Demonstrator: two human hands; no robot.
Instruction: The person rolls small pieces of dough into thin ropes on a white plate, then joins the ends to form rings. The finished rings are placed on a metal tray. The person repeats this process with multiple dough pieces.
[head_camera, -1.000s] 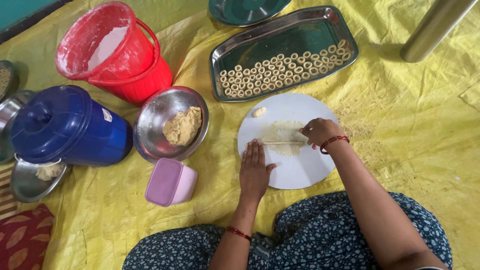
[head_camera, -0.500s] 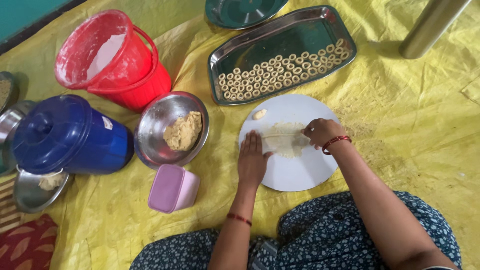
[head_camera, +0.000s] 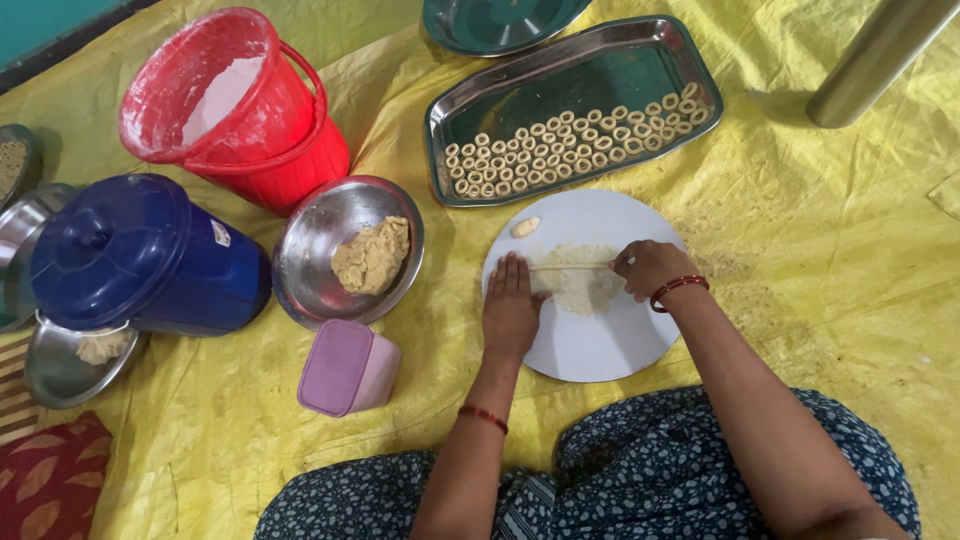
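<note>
A round white board (head_camera: 600, 350) lies on the yellow sheet in front of my knees. A thin rope of pale dough (head_camera: 572, 267) stretches across it over a floury patch. My left hand (head_camera: 510, 312) lies flat, fingers together, with its fingertips on the rope's left end. My right hand (head_camera: 650, 268) is curled over the rope's right end. A small lump of dough (head_camera: 525, 227) sits near the board's far left rim.
A steel tray (head_camera: 600, 70) holds several rows of small dough rings. A steel bowl (head_camera: 310, 270) holds a mound of dough. A red bucket (head_camera: 240, 110), a blue lidded container (head_camera: 130, 255), a lilac box (head_camera: 345, 368) and a steel cylinder (head_camera: 880, 55) stand around.
The dough rope has grown longer and thinner under both hands. My left hand has shifted slightly towards me; my right hand stays at the rope's right end.
</note>
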